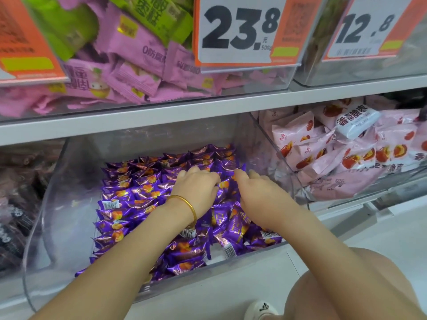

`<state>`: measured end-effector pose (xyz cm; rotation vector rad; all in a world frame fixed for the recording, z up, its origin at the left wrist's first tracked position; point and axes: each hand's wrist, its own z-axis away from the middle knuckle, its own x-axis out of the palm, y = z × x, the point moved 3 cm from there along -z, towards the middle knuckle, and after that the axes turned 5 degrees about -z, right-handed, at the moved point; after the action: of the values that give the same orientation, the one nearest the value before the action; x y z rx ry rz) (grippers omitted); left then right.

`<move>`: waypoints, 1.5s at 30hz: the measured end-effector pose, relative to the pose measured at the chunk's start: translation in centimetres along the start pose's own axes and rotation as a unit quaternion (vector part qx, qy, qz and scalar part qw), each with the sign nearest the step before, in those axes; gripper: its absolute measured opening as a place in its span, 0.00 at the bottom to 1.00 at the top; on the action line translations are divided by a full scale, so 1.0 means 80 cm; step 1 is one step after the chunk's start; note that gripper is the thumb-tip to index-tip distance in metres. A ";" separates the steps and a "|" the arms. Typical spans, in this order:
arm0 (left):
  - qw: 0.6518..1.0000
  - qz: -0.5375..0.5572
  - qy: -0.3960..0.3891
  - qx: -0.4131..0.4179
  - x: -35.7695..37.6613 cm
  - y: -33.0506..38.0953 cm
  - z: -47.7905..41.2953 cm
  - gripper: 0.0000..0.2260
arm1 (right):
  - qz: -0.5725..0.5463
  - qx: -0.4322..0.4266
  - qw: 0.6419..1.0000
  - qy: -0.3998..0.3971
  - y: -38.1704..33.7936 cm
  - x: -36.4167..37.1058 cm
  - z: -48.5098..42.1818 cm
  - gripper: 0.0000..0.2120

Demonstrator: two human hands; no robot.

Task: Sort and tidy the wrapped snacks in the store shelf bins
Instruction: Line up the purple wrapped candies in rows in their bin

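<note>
The purple wrapped snacks (129, 204) fill the floor of the clear bin (57, 181). Along the bin's left side they lie in neat overlapping rows; toward its right front corner they sit jumbled, some with barcodes facing up.

Both hands reach into the bin from its front edge and meet near its middle. The left hand (196, 188), with a gold bangle (184, 202) on the wrist, rests on the packets with knuckles raised and fingers bent down among the wrappers. The fingertips are hidden, so I cannot tell whether it grips a packet. Just beside it, the right hand (261, 192) lies palm down with fingers stretched out loosely, their tips touching the packets.

To the right of the bin, a neighbouring bin holds pale pink packets (323, 153) with red fruit printed on them. To the bin's left are dark packets (13, 204), blurred. A shelf board (161, 114) runs above the bin and carries pink packets (138, 72) and green packets (69, 26). A price tag reading 23.8 (240, 31) hangs there, and another reading 12.8 (362, 28). In front of the bin, to the right, are the person's bare knee (346, 285) and a white shoe (261, 308).
</note>
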<state>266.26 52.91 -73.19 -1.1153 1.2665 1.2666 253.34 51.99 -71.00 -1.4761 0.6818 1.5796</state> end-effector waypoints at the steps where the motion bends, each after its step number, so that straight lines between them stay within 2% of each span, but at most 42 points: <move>1: 1.000 -0.010 -0.007 0.002 0.001 0.002 0.000 0.11 | 0.009 0.004 1.000 -0.007 -0.001 0.001 -0.002 0.24; 5: 1.000 -0.019 -0.022 0.010 0.001 0.006 0.002 0.14 | 0.024 0.009 1.000 -0.012 -0.004 -0.001 -0.005 0.18; 8: 0.999 -0.036 -0.021 0.006 -0.001 0.007 0.001 0.13 | 0.013 -0.008 0.999 -0.030 -0.005 -0.003 -0.002 0.15; 14: 0.998 -0.060 0.004 -0.006 -0.004 0.010 -0.002 0.12 | -0.060 -0.015 0.995 -0.075 0.004 -0.009 0.002 0.08; 19: 0.995 -0.099 -0.007 0.006 0.000 0.013 -0.004 0.11 | -0.051 -0.036 0.996 -0.071 0.001 -0.007 0.002 0.08; 24: 0.992 -0.123 -0.006 0.012 0.002 0.018 -0.004 0.11 | -0.072 -0.025 0.993 -0.085 0.003 -0.010 0.002 0.15; 31: 0.991 -0.131 0.021 0.010 0.002 0.019 -0.005 0.12 | -0.143 -0.019 0.989 -0.035 0.004 -0.017 0.007 0.11; 35: 0.988 -0.148 0.025 0.025 0.001 0.017 -0.006 0.12 | -0.186 0.002 0.982 0.029 0.008 -0.021 0.004 0.09; 38: 0.990 -0.136 0.010 0.027 0.004 0.017 -0.008 0.12 | -0.168 0.017 0.984 0.048 0.009 -0.020 0.001 0.09; 43: 1.000 -0.030 0.007 0.006 0.004 0.004 -0.009 0.10 | -0.103 0.017 0.995 0.002 0.008 -0.015 0.001 0.14; 45: 0.999 -0.040 -0.003 0.010 0.002 0.001 -0.009 0.09 | -0.087 0.020 0.996 0.031 0.007 -0.016 0.001 0.15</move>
<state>266.14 52.23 -73.34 -1.1356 1.2155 1.1950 252.72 51.50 -69.79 -1.5182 0.5992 1.3855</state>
